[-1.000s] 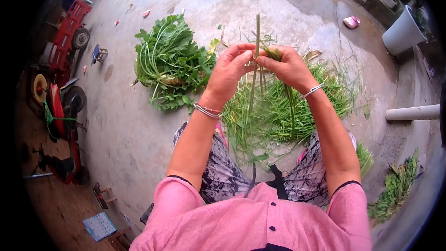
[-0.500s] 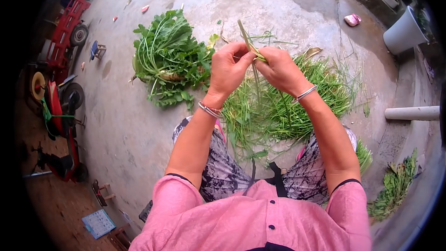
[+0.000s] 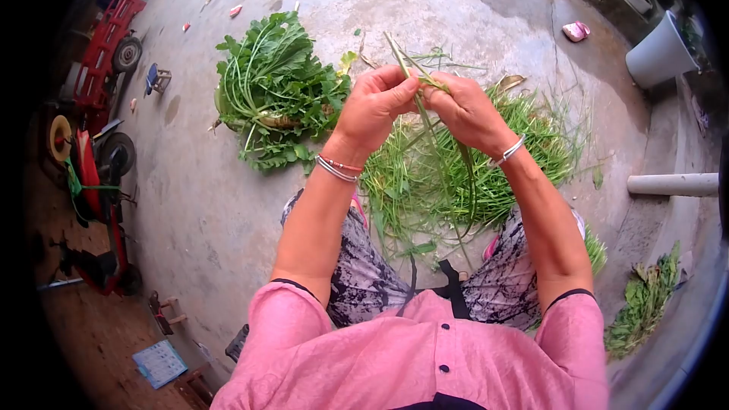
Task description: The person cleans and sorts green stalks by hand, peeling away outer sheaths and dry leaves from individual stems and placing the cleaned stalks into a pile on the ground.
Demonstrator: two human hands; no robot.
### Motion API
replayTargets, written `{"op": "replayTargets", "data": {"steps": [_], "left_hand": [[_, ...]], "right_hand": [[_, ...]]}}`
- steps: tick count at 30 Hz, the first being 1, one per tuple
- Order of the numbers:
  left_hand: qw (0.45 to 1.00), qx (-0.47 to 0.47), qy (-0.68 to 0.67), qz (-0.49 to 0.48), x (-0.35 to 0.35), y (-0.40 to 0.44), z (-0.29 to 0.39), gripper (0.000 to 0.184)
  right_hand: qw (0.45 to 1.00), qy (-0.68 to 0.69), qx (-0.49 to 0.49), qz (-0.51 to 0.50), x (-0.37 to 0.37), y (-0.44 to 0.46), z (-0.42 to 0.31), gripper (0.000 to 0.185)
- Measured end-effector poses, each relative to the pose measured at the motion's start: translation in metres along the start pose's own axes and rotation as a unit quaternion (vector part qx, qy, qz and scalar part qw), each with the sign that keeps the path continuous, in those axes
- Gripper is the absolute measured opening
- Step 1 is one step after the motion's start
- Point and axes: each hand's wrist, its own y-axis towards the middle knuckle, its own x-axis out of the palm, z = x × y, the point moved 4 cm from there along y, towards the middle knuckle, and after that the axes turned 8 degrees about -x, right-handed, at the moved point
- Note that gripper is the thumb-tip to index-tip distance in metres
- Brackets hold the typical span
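Note:
My left hand pinches thin green stalks between thumb and fingers, and their tips stick up above it. Touching it on the right, my right hand is closed on the same stalks, whose long ends hang down below both hands. Beneath them a loose pile of cut green stems lies on the concrete between my feet. To the left of my left hand rests a heap of leafy greens with pale roots. Where one stalk ends and another begins between the fingers is hard to make out.
At the left stand a red cart, a red scooter and a small stool. On the right are a large pale bucket, a white pipe, a pink shoe and wilted leaves.
The upright stalk has tilted to the left and now crosses another one above my hands. Both hands have shifted slightly, and the hanging ends now curve below my right hand.

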Motion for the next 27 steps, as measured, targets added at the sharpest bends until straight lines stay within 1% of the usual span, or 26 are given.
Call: {"op": "replayTargets", "data": {"steps": [1,3,4,6,7,9,10,11,12,13,14,15,16,17,18,19,20,21,22,23,25,26,27], "left_hand": [[1.000,0.003,-0.002,0.001,0.000,0.000,0.001,0.014],[0.999,-0.013,-0.023,-0.040,0.002,-0.001,0.002,0.014],[0.999,-0.010,-0.025,-0.037,0.001,-0.001,0.001,0.014],[0.999,-0.017,0.018,-0.022,-0.004,0.000,-0.001,0.013],[1.000,-0.012,0.012,-0.016,-0.005,-0.003,-0.001,0.013],[0.999,0.030,0.027,0.009,-0.009,-0.009,0.008,0.011],[0.996,0.055,0.059,0.044,-0.013,-0.013,0.017,0.011],[0.990,0.068,0.088,0.083,-0.022,-0.016,0.021,0.011],[0.987,0.072,0.105,0.099,-0.032,-0.019,0.024,0.011],[0.982,0.080,0.119,0.119,-0.042,-0.021,0.027,0.011],[0.976,0.072,0.158,0.132,-0.052,-0.022,0.028,0.011],[0.976,0.072,0.156,0.132,-0.061,-0.023,0.029,0.011],[0.969,0.030,0.191,0.152,-0.070,-0.024,0.026,0.011],[0.959,-0.013,0.226,0.170,-0.078,-0.025,0.022,0.012],[0.948,-0.020,0.256,0.185,-0.085,-0.025,0.022,0.016],[0.949,-0.020,0.258,0.181,-0.090,-0.022,0.019,0.016],[0.926,-0.017,0.307,0.217,-0.100,-0.020,0.018,0.017],[0.900,-0.013,0.354,0.252,-0.112,-0.018,0.018,0.018],[0.882,-0.049,0.399,0.248,-0.124,-0.013,0.021,0.035],[0.882,-0.046,0.398,0.246,-0.132,-0.010,0.018,0.035],[0.813,-0.051,0.481,0.324,-0.141,-0.009,0.020,0.062],[0.753,-0.052,0.549,0.359,-0.145,-0.010,0.022,0.083],[0.754,-0.049,0.547,0.359,-0.140,-0.009,0.025,0.083]], "right_hand": [[1.000,-0.002,-0.001,-0.003,0.000,0.000,-0.002,0.024],[1.000,-0.009,0.027,0.003,0.000,-0.001,-0.002,0.023],[1.000,-0.010,0.026,-0.002,0.001,-0.001,-0.002,0.023],[0.999,-0.013,0.046,0.009,0.000,-0.003,0.005,0.022],[0.999,-0.013,0.045,0.000,-0.001,-0.004,0.017,0.022],[0.976,-0.177,0.129,-0.005,-0.013,-0.007,0.056,0.022],[0.976,-0.175,0.130,0.000,-0.022,-0.010,0.061,0.022],[0.983,-0.148,0.099,0.046,-0.034,-0.014,0.060,0.022],[0.986,-0.124,0.067,0.087,-0.044,-0.015,0.056,0.022],[0.986,-0.127,0.065,0.085,-0.051,-0.014,0.046,0.022],[0.987,-0.018,0.121,0.100,-0.058,-0.015,0.037,0.024],[0.973,0.093,0.178,0.115,-0.062,-0.016,0.034,0.025],[0.963,0.143,0.183,0.139,-0.066,-0.017,0.035,0.023],[0.962,0.143,0.186,0.141,-0.067,-0.017,0.033,0.023],[0.942,0.207,0.187,0.187,-0.068,-0.016,0.029,0.021],[0.916,0.269,0.184,0.234,-0.073,-0.017,0.028,0.019],[0.903,0.308,0.182,0.238,-0.075,-0.018,0.027,0.016],[0.903,0.306,0.181,0.241,-0.079,-0.018,0.029,0.016],[0.890,0.354,0.166,0.234,-0.083,-0.017,0.032,0.016],[0.876,0.400,0.151,0.224,-0.084,-0.017,0.033,0.016],[0.875,0.409,0.138,0.219,-0.085,-0.017,0.029,0.016],[0.875,0.416,0.128,0.212,-0.084,-0.018,0.027,0.016],[0.875,0.422,0.118,0.204,-0.084,-0.018,0.025,0.016]]}}
